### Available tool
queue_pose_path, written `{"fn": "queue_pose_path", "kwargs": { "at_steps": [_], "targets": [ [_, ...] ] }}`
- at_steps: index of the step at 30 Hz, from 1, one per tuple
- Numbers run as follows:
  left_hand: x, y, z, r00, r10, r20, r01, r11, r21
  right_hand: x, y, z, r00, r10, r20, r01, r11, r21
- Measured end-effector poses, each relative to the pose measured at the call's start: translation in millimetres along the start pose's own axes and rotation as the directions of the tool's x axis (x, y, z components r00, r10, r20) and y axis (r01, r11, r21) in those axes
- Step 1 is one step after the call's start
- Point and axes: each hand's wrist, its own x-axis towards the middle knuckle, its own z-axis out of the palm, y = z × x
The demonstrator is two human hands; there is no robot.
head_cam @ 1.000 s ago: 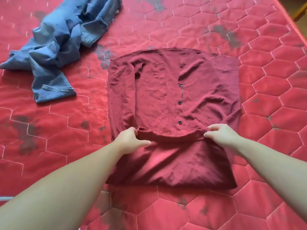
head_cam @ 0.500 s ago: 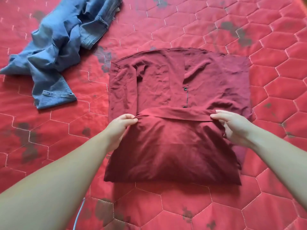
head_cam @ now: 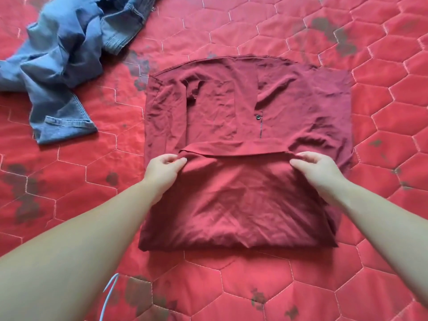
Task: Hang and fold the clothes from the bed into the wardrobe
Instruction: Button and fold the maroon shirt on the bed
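Fingers of both hands pinch the folded-over edge of a dark red button shirt (head_cam: 247, 140) that lies flat on the bed (head_cam: 301, 286). The left hand (head_cam: 162, 171) grips the fold at its left end, thumb and fingers (head_cam: 179, 161) closed on the cloth; the right hand (head_cam: 317, 167) grips the right end the same way, its fingers (head_cam: 295, 162) curled over the hem. Between the two sets of fingers runs a straight band of doubled fabric. Beyond the fingers, away from the person, the upper part of the shirt is spread out, with one dark button (head_cam: 257, 116) showing just past the fold, nearer the right fingers than the left. On the near side of the fingers the lower half of the shirt is turned up over itself and ends in a thick folded edge below both wrists.

Well beyond the left fingers and out to their left, a pair of blue jeans (head_cam: 62, 66) lies crumpled on the bed, apart from the shirt. The bed is covered by a red quilt stitched in hexagons with dark grey blotches. Near the left forearm, at the bottom of the view, a thin pale blue cord (head_cam: 108, 295) crosses the quilt.
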Motion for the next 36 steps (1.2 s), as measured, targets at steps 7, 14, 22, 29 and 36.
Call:
{"fn": "queue_pose_path", "kwargs": {
  "at_steps": [7,14,22,29,36],
  "targets": [
    [3,-20,15,0.656,0.644,0.395,-0.694,0.306,0.652,-11,25,29,0.735,-0.619,0.276,0.548,0.303,-0.779],
    [16,-28,24,0.844,0.327,0.425,-0.508,0.231,0.83,10,40,35,0.876,-0.338,0.344,0.416,0.167,-0.894],
    [19,18,68,0.688,0.526,0.5,-0.666,0.184,0.723,48,-14,22,0.831,-0.504,0.234,0.437,0.332,-0.836],
    [68,36,106,0.759,0.548,0.351,-0.566,0.289,0.772,139,-93,31,0.828,-0.523,0.202,0.429,0.359,-0.829],
    [76,24,108,0.685,0.656,0.317,-0.613,0.284,0.737,220,-155,65,0.86,-0.471,0.196,0.388,0.354,-0.851]
  ]
}}
